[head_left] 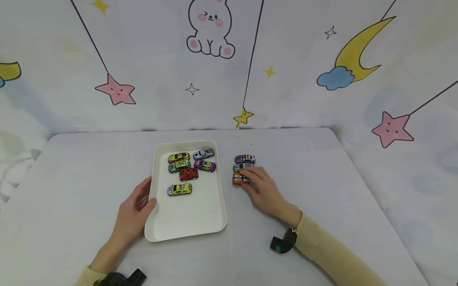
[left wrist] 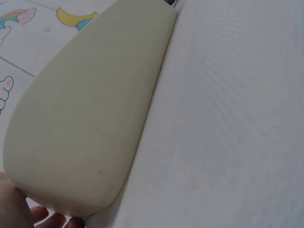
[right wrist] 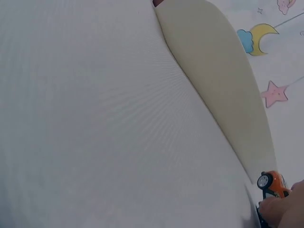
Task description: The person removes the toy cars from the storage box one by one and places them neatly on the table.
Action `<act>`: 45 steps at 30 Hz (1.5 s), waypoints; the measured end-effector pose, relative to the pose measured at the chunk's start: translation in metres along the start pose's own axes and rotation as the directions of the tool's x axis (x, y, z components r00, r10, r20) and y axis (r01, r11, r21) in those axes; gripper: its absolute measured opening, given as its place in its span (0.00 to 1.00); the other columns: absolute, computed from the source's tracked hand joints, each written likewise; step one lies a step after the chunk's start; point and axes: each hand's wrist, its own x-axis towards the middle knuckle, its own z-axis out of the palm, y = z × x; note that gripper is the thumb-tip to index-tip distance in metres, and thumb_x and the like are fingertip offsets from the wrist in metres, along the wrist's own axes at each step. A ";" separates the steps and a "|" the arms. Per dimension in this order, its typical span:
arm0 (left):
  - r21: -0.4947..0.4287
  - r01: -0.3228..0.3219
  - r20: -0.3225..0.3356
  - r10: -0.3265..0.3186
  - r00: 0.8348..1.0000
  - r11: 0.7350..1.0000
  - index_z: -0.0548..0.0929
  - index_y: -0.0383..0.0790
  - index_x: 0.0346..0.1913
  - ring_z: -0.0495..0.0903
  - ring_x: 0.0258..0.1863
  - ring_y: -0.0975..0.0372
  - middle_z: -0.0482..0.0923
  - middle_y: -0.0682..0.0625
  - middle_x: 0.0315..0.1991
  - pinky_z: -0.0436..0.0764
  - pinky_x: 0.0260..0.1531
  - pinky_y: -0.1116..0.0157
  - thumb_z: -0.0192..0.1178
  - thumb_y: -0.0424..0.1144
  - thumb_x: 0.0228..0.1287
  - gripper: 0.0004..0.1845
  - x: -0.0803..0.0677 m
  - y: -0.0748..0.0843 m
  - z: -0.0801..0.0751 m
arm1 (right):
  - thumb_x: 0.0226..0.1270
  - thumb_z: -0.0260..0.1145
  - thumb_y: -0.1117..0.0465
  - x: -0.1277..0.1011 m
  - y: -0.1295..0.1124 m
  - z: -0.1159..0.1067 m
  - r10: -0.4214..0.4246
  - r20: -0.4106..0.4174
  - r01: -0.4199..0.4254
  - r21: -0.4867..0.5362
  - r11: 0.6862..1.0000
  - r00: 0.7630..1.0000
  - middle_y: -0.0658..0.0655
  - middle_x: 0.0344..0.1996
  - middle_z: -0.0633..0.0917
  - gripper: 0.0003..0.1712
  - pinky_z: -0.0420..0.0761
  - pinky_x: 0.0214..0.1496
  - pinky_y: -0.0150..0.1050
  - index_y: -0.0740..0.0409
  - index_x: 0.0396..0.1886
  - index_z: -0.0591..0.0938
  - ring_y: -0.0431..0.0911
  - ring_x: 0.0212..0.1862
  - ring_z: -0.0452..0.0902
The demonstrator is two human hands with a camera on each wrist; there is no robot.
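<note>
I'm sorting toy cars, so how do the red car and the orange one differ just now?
The red car sits inside the white tray; the orange car is outside it. No hand touches the red car, while the right hand grips the orange car. The red car is fully visible from above; fingers partly cover the orange car. Both are toy cars.

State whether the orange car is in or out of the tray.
Out: the orange car is right of the tray, gripped by the right hand.

Yellowish sleeves (head_left: 332, 253) adjoin black, seemingly strapped wrist cameras (head_left: 283, 244).
</note>
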 end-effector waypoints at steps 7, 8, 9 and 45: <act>0.002 0.008 0.002 -0.008 1.000 1.000 0.64 0.44 0.76 0.73 0.66 0.43 0.70 0.37 0.70 0.68 0.52 0.88 0.57 0.32 0.71 0.32 -0.001 -0.001 0.000 | 0.58 0.74 0.71 -0.001 0.002 0.000 -0.009 0.006 0.009 -0.001 1.000 1.000 0.59 0.53 0.83 0.24 0.82 0.56 0.47 0.65 0.56 0.82 0.51 0.55 0.77; 0.002 0.010 0.002 -0.010 1.000 1.000 0.64 0.44 0.76 0.73 0.66 0.43 0.69 0.37 0.70 0.68 0.52 0.88 0.57 0.32 0.71 0.32 -0.001 -0.001 0.000 | 0.58 0.74 0.71 -0.002 0.002 0.000 -0.007 0.006 0.007 -0.001 1.000 1.000 0.59 0.53 0.83 0.24 0.82 0.55 0.47 0.65 0.56 0.82 0.51 0.55 0.77; 0.004 0.011 0.003 -0.011 1.000 1.000 0.64 0.44 0.76 0.73 0.66 0.43 0.69 0.37 0.70 0.68 0.52 0.88 0.57 0.32 0.71 0.32 -0.001 -0.001 -0.001 | 0.58 0.74 0.71 -0.002 0.002 0.000 -0.012 0.003 0.012 -0.006 1.000 1.000 0.60 0.52 0.83 0.24 0.82 0.54 0.47 0.65 0.55 0.82 0.51 0.55 0.77; 0.006 0.017 0.004 -0.017 1.000 1.000 0.64 0.44 0.76 0.73 0.65 0.42 0.69 0.37 0.70 0.67 0.52 0.88 0.56 0.32 0.71 0.32 0.000 0.000 0.000 | 0.57 0.72 0.74 -0.004 0.010 0.001 -0.007 -0.038 0.005 -0.045 0.999 0.999 0.61 0.51 0.80 0.25 0.80 0.53 0.47 0.66 0.57 0.82 0.52 0.53 0.76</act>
